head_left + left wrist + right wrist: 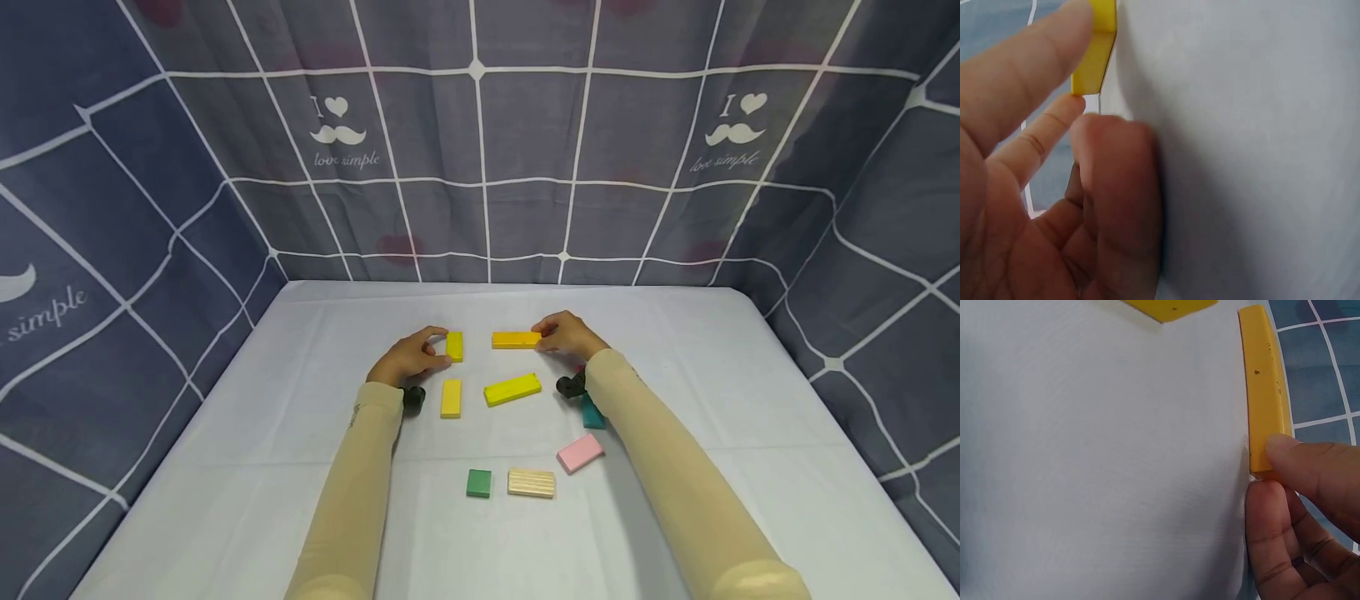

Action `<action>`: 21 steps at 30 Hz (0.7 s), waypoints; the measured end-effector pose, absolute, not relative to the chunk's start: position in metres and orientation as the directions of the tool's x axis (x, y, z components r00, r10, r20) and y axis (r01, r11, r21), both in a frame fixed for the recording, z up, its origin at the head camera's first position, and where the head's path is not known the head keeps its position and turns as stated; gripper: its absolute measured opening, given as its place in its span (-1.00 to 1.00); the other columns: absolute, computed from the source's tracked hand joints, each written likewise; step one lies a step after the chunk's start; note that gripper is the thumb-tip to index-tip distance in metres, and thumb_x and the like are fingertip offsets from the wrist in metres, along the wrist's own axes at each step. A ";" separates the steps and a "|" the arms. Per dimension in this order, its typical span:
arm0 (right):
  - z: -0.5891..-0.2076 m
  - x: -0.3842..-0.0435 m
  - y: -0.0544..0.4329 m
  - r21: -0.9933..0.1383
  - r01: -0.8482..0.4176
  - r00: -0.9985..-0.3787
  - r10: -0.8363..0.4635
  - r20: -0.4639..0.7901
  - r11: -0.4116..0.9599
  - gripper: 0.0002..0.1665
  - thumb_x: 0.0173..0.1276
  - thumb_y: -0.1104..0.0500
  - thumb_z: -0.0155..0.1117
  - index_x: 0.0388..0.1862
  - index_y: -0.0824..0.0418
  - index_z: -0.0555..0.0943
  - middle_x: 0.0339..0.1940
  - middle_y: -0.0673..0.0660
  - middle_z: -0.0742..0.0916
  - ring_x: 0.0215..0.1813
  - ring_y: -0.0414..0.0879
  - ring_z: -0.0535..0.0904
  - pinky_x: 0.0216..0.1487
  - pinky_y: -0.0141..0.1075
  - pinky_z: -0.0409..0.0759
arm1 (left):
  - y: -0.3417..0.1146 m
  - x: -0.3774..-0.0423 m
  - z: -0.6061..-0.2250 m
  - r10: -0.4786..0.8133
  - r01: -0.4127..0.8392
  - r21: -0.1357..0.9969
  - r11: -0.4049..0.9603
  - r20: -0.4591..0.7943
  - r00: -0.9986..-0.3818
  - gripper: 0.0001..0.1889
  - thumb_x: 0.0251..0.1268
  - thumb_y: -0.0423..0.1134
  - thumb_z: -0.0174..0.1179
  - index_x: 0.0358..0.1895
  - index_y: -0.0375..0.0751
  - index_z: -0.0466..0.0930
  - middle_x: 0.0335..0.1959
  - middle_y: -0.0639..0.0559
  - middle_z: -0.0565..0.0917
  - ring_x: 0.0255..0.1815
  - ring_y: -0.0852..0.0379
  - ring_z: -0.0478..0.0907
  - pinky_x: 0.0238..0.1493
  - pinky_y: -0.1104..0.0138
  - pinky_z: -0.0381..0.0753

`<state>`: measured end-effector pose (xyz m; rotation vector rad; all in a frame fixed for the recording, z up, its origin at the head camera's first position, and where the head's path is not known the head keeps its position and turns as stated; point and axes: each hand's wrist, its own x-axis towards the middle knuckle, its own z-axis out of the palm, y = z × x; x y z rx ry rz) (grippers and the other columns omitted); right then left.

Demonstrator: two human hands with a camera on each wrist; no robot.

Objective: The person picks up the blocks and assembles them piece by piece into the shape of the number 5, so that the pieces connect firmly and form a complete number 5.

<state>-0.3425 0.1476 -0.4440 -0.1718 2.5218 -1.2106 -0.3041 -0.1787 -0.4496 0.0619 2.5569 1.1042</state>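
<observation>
My left hand [408,357] pinches a short yellow block [454,347] between thumb and finger at the far side of the white table. In the left wrist view that yellow block [1094,65] shows at the top, partly behind the thumb. Across from it, my right hand [567,335] holds the right end of a long orange-yellow block [514,340]. The right wrist view shows the thumb on the near end of this orange-yellow block [1263,387], fingers beside it. Another yellow block [450,398] lies below the left hand, and a longer bright yellow block [512,389] lies slanted between the hands.
Nearer on the white table [300,500] lie a green square block [478,483], a ridged wooden block [531,482] and a pink block [580,453]. A teal block [592,412] is partly hidden by the right forearm. A grey checked curtain [525,125] surrounds the table's back and sides.
</observation>
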 end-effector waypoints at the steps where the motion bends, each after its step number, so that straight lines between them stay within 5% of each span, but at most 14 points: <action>1: -0.445 -0.343 0.148 -0.776 0.035 -0.936 -0.251 -0.247 0.630 -0.52 0.48 0.38 0.43 0.35 0.39 0.66 0.13 0.28 0.69 -0.02 -0.02 0.56 0.05 -0.32 0.60 | -0.178 -0.304 -0.449 0.176 -0.098 0.713 0.694 -0.300 -0.937 -0.30 0.47 -0.12 0.45 0.60 -0.01 0.41 -0.07 -0.10 0.52 -0.35 0.10 0.51 -0.24 0.33 0.52; 11: -0.448 -0.345 0.150 -0.782 0.051 -0.935 -0.246 -0.256 0.621 -0.51 0.47 0.37 0.44 0.35 0.37 0.67 0.13 0.26 0.68 -0.02 -0.01 0.55 0.04 -0.33 0.58 | -0.171 -0.308 -0.442 0.194 -0.095 0.699 0.709 -0.323 -0.926 -0.33 0.46 -0.15 0.46 0.58 -0.02 0.46 -0.23 -0.05 0.44 -0.40 0.09 0.44 -0.26 0.31 0.44; 21: -0.448 -0.346 0.150 -0.813 0.082 -0.933 -0.243 -0.266 0.577 -0.53 0.46 0.39 0.45 0.32 0.36 0.64 0.08 0.23 0.64 0.02 0.01 0.54 0.08 -0.34 0.60 | -0.155 -0.316 -0.439 0.212 -0.063 0.653 0.755 -0.334 -0.919 -0.31 0.44 -0.12 0.48 0.57 0.02 0.46 0.02 -0.20 0.59 -0.27 0.04 0.49 -0.14 0.25 0.49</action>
